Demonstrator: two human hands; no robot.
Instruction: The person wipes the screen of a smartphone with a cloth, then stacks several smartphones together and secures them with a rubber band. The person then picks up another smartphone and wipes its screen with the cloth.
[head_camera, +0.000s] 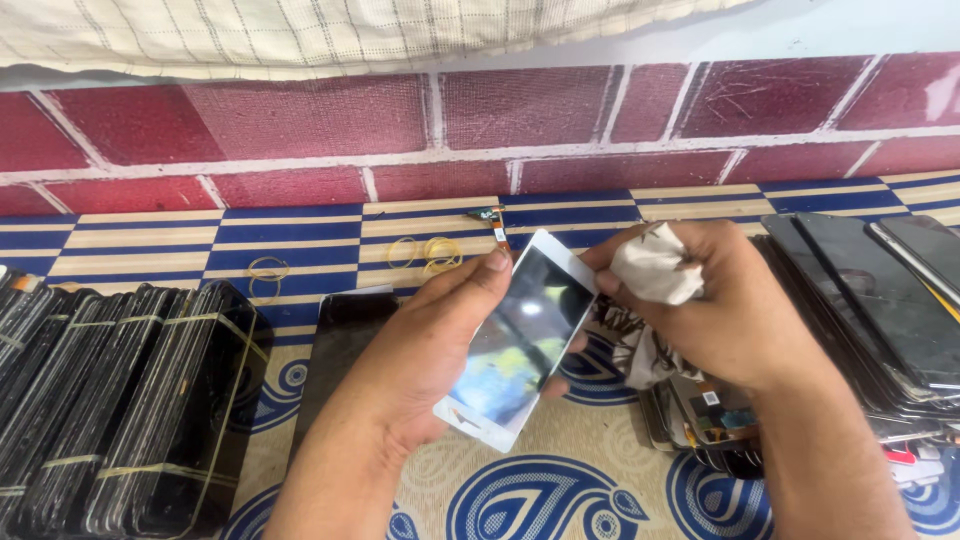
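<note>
My left hand (425, 345) pinches the thin, light, fragile white-framed phone screen (520, 335) by its long edges; my right hand (720, 305), beside its top, grips a crumpled cloth (655, 265).

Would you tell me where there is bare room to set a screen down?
Bare mat lies below the white screen, between both forearms, and along the wall around the rubber bands. The bundled stacks at left and loose screens at right are crowded.
</note>
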